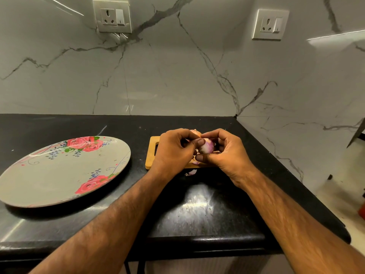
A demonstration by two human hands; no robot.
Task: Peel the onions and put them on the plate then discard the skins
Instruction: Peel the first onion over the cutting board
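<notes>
A small onion [206, 147], white with purple streaks, is held between both hands above a wooden cutting board [153, 153]. My left hand [175, 151] grips it from the left with thumb and fingers curled round it. My right hand [227, 153] holds it from the right, thumb under it. A bit of papery orange skin [194, 131] shows behind my left fingers. A loose purple skin piece [191, 172] lies on the counter just in front of the board. The grey plate with red roses [59, 175] lies to the left with nothing on it.
The black stone counter [197, 210] ends at a corner on the right, where the marble wall [177, 76] turns toward me. Two wall sockets [112, 16] sit high on the backsplash. The counter's front edge runs just under my forearms.
</notes>
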